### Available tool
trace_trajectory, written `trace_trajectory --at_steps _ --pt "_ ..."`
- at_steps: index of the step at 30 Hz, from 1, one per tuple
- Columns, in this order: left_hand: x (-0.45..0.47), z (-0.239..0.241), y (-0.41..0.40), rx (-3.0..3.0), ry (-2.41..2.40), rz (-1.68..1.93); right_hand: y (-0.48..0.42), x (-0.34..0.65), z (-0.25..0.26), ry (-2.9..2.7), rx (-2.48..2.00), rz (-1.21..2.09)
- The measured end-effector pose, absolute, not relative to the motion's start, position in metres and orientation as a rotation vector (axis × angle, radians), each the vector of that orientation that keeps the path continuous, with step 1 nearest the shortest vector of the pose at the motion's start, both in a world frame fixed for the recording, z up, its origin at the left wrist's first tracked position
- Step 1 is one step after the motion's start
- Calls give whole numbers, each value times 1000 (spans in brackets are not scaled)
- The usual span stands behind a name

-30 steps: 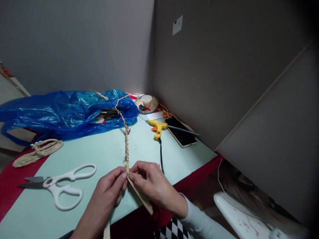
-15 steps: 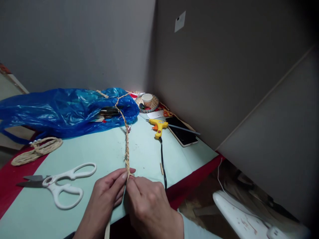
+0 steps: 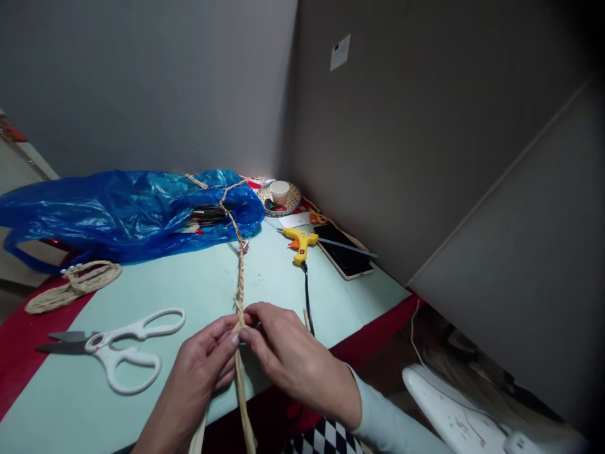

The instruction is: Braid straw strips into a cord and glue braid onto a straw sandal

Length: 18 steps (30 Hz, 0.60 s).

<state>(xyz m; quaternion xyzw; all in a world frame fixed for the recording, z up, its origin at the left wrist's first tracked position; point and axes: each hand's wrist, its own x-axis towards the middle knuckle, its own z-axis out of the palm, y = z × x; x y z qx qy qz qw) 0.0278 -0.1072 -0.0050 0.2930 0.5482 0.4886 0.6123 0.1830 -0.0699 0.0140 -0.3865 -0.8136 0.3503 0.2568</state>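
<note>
A long straw braid (image 3: 240, 271) runs from the blue plastic bag (image 3: 123, 211) down the pale green table to my hands at the near edge. My left hand (image 3: 201, 369) pinches the braid's working end between thumb and fingers. My right hand (image 3: 290, 356) is closed on the same spot from the right side, its fingertips meeting the left hand's. Loose flat straw strands (image 3: 243, 403) hang down from the pinch point past the table edge.
White scissors (image 3: 116, 347) lie left of my hands. A coiled straw piece (image 3: 73, 287) sits at the left edge. A yellow glue gun (image 3: 301, 241) with a black cord, a phone (image 3: 344, 253), and a small basket holding a cup (image 3: 280, 192) stand at the back right.
My right hand turned and drew back to the right side of the braid end, and the loose strands now hang straight down between my hands. The left hand kept its pinch.
</note>
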Motion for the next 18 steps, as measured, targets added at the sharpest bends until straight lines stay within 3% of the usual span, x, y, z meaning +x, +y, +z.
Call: trace_trajectory --at_steps 10,18 --pt "26 -14 -107 829 1130 1100 -58 180 1 -2117 -1053 1060" --pt "27 -3 -120 1120 1535 1073 -62 180 -10 -2017 -979 1038"
